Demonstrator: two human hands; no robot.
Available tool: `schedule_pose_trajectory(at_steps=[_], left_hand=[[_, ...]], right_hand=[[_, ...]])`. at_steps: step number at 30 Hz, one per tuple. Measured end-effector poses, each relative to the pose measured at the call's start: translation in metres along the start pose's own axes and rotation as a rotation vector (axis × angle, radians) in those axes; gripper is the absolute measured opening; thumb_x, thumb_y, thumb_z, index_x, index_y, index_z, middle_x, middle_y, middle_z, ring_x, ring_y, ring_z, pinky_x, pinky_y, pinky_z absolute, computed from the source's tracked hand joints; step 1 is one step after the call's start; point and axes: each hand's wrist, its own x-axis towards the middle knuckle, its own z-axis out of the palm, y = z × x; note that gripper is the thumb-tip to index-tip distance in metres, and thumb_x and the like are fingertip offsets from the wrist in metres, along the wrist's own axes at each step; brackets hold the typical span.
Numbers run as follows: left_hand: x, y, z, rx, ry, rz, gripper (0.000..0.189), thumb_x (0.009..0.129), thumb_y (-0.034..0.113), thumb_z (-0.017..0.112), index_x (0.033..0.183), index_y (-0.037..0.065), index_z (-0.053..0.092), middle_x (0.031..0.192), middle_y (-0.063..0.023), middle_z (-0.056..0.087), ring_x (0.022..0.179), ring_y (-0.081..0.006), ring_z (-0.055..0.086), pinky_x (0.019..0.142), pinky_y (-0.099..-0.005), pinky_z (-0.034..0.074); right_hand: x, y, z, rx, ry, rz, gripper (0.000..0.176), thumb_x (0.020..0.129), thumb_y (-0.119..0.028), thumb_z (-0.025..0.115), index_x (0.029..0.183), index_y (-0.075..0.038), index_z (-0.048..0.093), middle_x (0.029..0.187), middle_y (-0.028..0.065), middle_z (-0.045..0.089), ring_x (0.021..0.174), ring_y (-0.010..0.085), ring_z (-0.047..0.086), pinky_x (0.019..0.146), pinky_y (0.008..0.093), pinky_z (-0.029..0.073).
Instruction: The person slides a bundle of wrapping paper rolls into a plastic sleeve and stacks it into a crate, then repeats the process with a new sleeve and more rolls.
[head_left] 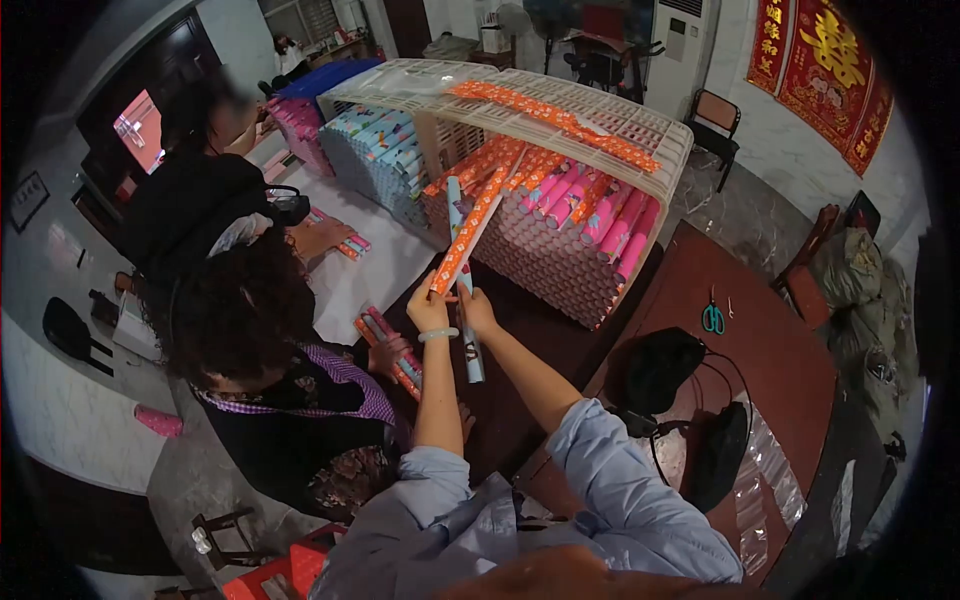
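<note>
Two co-workers sit at far left. The nearer co-worker (240,310), dark-haired, bends over the table (780,370) with a hand on a bundle (392,352) of rolls.

Centre: the left hand (430,312), bracelet at the wrist, is closed round the lower end of an orange roll (468,232). The roll slants up and right, its far end in among the loose rolls on the stack (540,265). The right hand (478,310), just beside, has its fingers wrapped round a pale roll (472,352). That one stands near upright and crosses the orange roll above the hands.

Right of centre: a white crate (560,95) lies upturned over the stack, with more orange rolls on top. Further right are scissors (713,318) and a black bag (660,365).

Risks, as judged:
- The orange roll is gripped at one end only, so it may lever out of the hand.
- The crossed rolls may snag and dent each other.
- A tug at the stack's top layer could roll its neighbours off onto the table.
</note>
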Motion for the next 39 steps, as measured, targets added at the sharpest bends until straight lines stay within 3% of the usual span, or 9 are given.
schedule_pose_trajectory(at_steps=[3, 5, 8, 14, 18, 20, 30, 36, 39], left_hand=[[-0.02, 0.011, -0.005, -0.07, 0.064, -0.026, 0.039, 0.08, -0.016, 0.044, 0.112, -0.002, 0.061, 0.093, -0.0139, 0.063, 0.065, -0.0171, 0.063, 0.051, -0.0295, 0.057], [-0.036, 0.013, -0.013, -0.068, 0.068, -0.055, 0.039, 0.08, -0.016, 0.044, 0.112, -0.002, 0.061, 0.094, -0.0137, 0.063, 0.065, -0.0164, 0.062, 0.051, -0.0288, 0.057], [-0.059, 0.02, -0.023, -0.068, 0.08, -0.106, 0.039, 0.08, -0.016, 0.043, 0.113, -0.002, 0.06, 0.096, -0.0131, 0.063, 0.064, -0.0149, 0.06, 0.051, -0.0271, 0.055], [-0.102, 0.039, -0.03, -0.12, 0.109, -0.149, 0.041, 0.079, -0.017, 0.043, 0.115, -0.004, 0.058, 0.098, -0.0142, 0.062, 0.066, -0.0157, 0.062, 0.052, -0.0259, 0.055], [-0.12, 0.052, -0.027, -0.089, 0.18, -0.14, 0.041, 0.079, -0.017, 0.043, 0.116, -0.005, 0.057, 0.098, -0.0146, 0.062, 0.066, -0.0159, 0.062, 0.052, -0.0253, 0.055], [-0.123, 0.049, -0.027, -0.07, 0.2, -0.094, 0.041, 0.079, -0.017, 0.044, 0.116, -0.005, 0.056, 0.097, -0.014, 0.062, 0.065, -0.0151, 0.061, 0.051, -0.0247, 0.054], [-0.159, 0.061, -0.048, -0.003, 0.21, -0.039, 0.044, 0.077, -0.018, 0.043, 0.117, -0.004, 0.057, 0.092, -0.0123, 0.061, 0.063, -0.0133, 0.059, 0.05, -0.0238, 0.054], [-0.181, 0.076, -0.06, 0.215, 0.157, -0.01, 0.05, 0.072, -0.021, 0.042, 0.116, -0.002, 0.059, 0.095, -0.0148, 0.063, 0.065, -0.0141, 0.061, 0.05, -0.0235, 0.053], [-0.195, 0.089, -0.068, 0.286, 0.12, 0.201, 0.045, 0.081, -0.015, 0.04, 0.117, 0.002, 0.06, 0.092, -0.0131, 0.064, 0.057, -0.0112, 0.058, 0.047, -0.0236, 0.047]], right_hand=[[0.034, 0.054, 0.013, -0.131, 0.078, -0.201, 0.038, 0.094, -0.04, 0.046, 0.079, -0.005, 0.044, 0.058, 0.005, 0.05, 0.045, 0.0162, 0.05, 0.042, 0.0307, 0.041], [0.021, 0.053, 0.019, 0.121, 0.046, -0.211, 0.034, 0.095, -0.036, 0.045, 0.082, -0.005, 0.046, 0.069, 0.0054, 0.053, 0.057, 0.0139, 0.053, 0.05, 0.0287, 0.044], [0.013, 0.046, 0.014, -0.004, 0.128, -0.173, 0.038, 0.092, -0.035, 0.048, 0.085, 0.002, 0.051, 0.076, 0.018, 0.06, 0.071, 0.0249, 0.061, 0.064, 0.0362, 0.047], [0.031, 0.031, 0.014, 0.152, 0.098, -0.416, 0.03, 0.092, -0.029, 0.043, 0.087, 0.0, 0.051, 0.078, 0.0098, 0.059, 0.072, 0.021, 0.059, 0.067, 0.033, 0.048], [0.034, 0.029, 0.018, 0.189, 0.096, -0.343, 0.028, 0.092, -0.029, 0.04, 0.089, -0.004, 0.052, 0.079, 0.0072, 0.058, 0.071, 0.019, 0.058, 0.065, 0.0314, 0.048], [0.022, 0.022, 0.018, 0.548, -0.092, -0.092, 0.034, 0.094, -0.038, 0.038, 0.09, -0.007, 0.053, 0.077, 0.0048, 0.056, 0.067, 0.0148, 0.056, 0.06, 0.0299, 0.047], [-0.055, -0.017, 0.015, 0.689, -0.24, 0.023, 0.061, 0.081, -0.073, 0.035, 0.083, -0.013, 0.046, 0.057, 0.0024, 0.045, 0.047, 0.0139, 0.048, 0.044, 0.0275, 0.041], [-0.073, -0.021, 0.008, 0.466, -0.219, -0.123, 0.044, 0.083, -0.056, 0.054, 0.082, -0.012, 0.045, 0.06, 0.0015, 0.046, 0.048, 0.0133, 0.047, 0.045, 0.0273, 0.041], [-0.094, -0.027, -0.006, 0.442, -0.246, -0.13, 0.032, 0.085, -0.043, 0.056, 0.086, -0.011, 0.048, 0.07, -0.0011, 0.045, 0.059, 0.01, 0.046, 0.052, 0.0249, 0.038]])
